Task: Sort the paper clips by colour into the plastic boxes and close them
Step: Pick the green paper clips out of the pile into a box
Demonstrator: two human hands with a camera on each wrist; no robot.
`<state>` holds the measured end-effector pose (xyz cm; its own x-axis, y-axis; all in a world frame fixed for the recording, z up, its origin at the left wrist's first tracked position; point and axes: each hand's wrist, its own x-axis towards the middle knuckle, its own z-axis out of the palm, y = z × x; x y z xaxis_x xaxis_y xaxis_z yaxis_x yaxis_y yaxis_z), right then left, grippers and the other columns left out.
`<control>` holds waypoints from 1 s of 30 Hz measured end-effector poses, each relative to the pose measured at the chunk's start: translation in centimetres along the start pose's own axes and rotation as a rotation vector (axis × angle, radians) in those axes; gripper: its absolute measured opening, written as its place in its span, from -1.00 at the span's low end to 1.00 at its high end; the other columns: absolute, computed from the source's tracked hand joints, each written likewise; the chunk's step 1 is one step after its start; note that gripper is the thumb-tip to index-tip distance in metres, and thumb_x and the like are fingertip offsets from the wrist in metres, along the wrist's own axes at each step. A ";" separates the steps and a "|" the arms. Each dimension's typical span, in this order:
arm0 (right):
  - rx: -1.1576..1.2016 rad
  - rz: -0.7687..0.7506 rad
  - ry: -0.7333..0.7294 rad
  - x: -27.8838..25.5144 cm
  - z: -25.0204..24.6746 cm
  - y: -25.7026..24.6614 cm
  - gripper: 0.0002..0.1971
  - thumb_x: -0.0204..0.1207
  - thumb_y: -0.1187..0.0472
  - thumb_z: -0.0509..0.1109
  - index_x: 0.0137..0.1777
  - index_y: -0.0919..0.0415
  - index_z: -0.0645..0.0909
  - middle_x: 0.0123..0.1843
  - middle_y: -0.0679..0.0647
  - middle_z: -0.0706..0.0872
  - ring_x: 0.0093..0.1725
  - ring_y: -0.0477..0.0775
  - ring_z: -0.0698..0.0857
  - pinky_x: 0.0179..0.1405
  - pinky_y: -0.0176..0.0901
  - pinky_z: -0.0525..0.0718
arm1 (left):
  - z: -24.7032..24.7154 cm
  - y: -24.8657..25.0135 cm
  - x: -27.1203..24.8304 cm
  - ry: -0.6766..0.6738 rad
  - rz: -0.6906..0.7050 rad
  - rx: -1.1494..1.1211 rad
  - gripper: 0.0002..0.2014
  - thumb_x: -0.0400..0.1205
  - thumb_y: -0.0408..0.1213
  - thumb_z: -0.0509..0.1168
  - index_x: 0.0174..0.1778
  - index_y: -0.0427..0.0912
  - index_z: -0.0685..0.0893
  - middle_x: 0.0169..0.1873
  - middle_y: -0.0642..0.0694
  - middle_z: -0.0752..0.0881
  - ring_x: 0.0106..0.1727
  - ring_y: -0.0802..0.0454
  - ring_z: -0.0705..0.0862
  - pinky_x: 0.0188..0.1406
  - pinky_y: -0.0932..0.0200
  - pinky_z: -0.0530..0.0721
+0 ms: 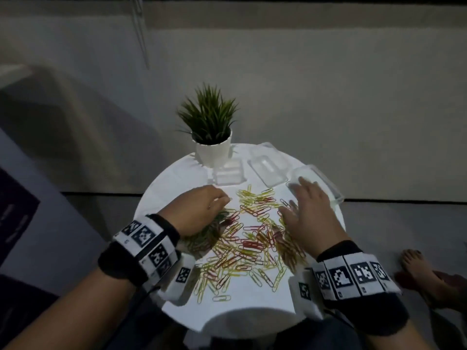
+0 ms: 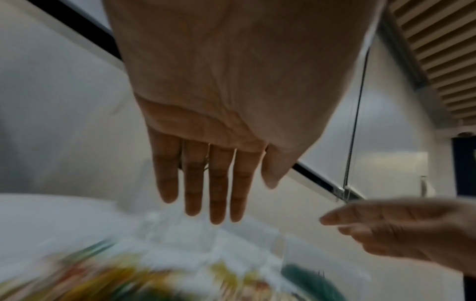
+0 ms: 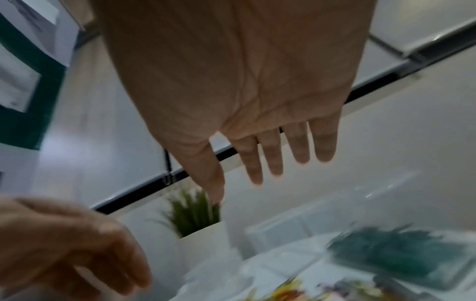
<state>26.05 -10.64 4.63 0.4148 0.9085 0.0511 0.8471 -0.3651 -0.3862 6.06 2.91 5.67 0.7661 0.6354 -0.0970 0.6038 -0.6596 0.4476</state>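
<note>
**A:** Paper clips [image 1: 252,238] sprawl in a tangled heap mid-table [image 1: 252,303], three clear plastic boxes [image 1: 267,168] just behind. Left hand [image 1: 199,210] hovers over the pile's left edge, right hand [image 1: 309,213] over its right, both spread flat and holding nothing.

**B:** Light, springy, slippery wire, I'd say; they'll snag together. Pinch one by its loop end.

**A:** The right wrist view shows green clips [image 3: 394,250] already boxed; the head view doesn't.
</note>
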 end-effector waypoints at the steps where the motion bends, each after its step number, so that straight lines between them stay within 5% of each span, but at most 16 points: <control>1: 0.018 -0.071 -0.070 -0.4 0.9 -1.0 -0.49 0.66 0.06 0.20 0.57 0.18 0.30 0.63 0.14 0.27 0.62 0.13 0.19 0.60 -0.03 0.17 | 1.0 -1.0 -1.3 -0.027 -0.010 0.023 -0.66 0.77 -0.08 0.06 0.33 -0.10 0.61 0.25 -0.04 0.63 0.29 -0.02 0.56 0.29 0.05 0.49; 4: -0.048 -0.197 -0.332 -1.5 4.2 -3.6 -0.55 0.71 0.07 0.05 0.57 0.13 0.30 0.62 0.10 0.30 0.58 0.10 0.26 0.56 -0.07 0.27 | 3.8 -3.0 -4.4 -0.143 -0.042 0.099 -0.58 0.78 -0.10 0.03 0.55 -0.11 0.40 0.52 -0.08 0.40 0.54 -0.09 0.34 0.49 0.06 0.33; 7: -0.225 -0.298 -0.519 -2.6 7.3 -4.9 -0.37 0.61 -0.08 -0.29 0.66 0.03 0.08 0.72 0.03 0.04 0.68 0.17 0.05 0.64 0.12 0.12 | 5.8 -3.4 -5.7 -0.253 -0.086 0.191 -0.46 0.78 -0.01 -0.05 0.70 0.04 0.02 0.70 0.00 -0.09 0.70 -0.08 -0.13 0.66 -0.01 0.02; 9: -0.295 -0.278 -0.596 -3.2 7.9 -4.9 -0.34 0.57 -0.12 -0.36 0.69 -0.03 -0.08 0.73 -0.03 -0.14 0.70 0.20 -0.07 0.65 0.19 0.06 | 6.6 -3.2 -6.0 -0.293 -0.081 0.228 -0.45 0.78 0.00 -0.08 0.70 0.10 -0.08 0.69 0.02 -0.20 0.69 -0.10 -0.25 0.66 -0.09 0.00; 14: -0.346 -0.121 -0.566 -3.0 6.8 -3.1 -0.45 0.73 0.02 -0.09 0.69 -0.03 -0.10 0.73 -0.04 -0.19 0.70 0.19 -0.15 0.66 0.18 0.01 | 7.7 -2.6 -6.3 -0.311 0.033 0.265 -0.45 0.79 -0.03 -0.12 0.69 0.13 -0.15 0.69 0.00 -0.24 0.68 -0.12 -0.29 0.66 -0.12 -0.07; 17: -0.339 -0.142 -0.470 -1.4 6.9 -2.8 -0.44 0.71 0.07 -0.07 0.69 0.06 -0.07 0.73 0.01 -0.13 0.70 0.16 -0.11 0.66 0.15 0.08 | 8.0 -2.4 -6.2 -0.318 0.017 0.254 -0.45 0.79 -0.03 -0.12 0.69 0.12 -0.17 0.68 0.01 -0.28 0.68 -0.10 -0.31 0.67 -0.14 -0.11; 22: -0.380 -0.292 -0.587 1.9 8.1 -4.9 -0.24 0.59 0.11 0.17 0.69 0.03 -0.18 0.72 -0.09 -0.24 0.71 0.11 -0.18 0.66 0.19 0.04 | 7.6 -1.5 -5.5 -0.265 0.064 0.212 -0.47 0.79 -0.09 -0.10 0.69 0.09 -0.08 0.70 0.02 -0.17 0.70 -0.05 -0.18 0.66 -0.12 -0.07; 27: -0.430 -0.146 -0.633 2.3 6.8 -5.1 -0.27 0.65 0.21 0.11 0.70 0.08 -0.23 0.72 -0.05 -0.25 0.70 0.16 -0.20 0.67 0.16 0.01 | 6.5 -2.1 -4.3 -0.230 -0.081 0.239 -0.44 0.79 -0.10 -0.12 0.70 -0.01 -0.15 0.69 -0.06 -0.23 0.69 -0.05 -0.27 0.66 -0.13 -0.19; 30: -0.437 -0.092 -0.616 2.4 6.0 -4.7 -0.31 0.65 0.21 0.11 0.70 0.13 -0.16 0.73 0.01 -0.19 0.70 0.20 -0.14 0.66 0.17 0.06 | 7.2 -1.9 -4.0 -0.290 -0.030 0.281 -0.45 0.79 -0.09 -0.12 0.70 0.09 -0.15 0.69 0.00 -0.25 0.69 -0.12 -0.29 0.65 -0.21 -0.20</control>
<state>21.09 -5.58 1.04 0.1847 0.8418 -0.5071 0.9769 -0.2136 0.0013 3.42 -1.23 -1.18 0.7531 0.5430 -0.3714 0.6330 -0.7520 0.1841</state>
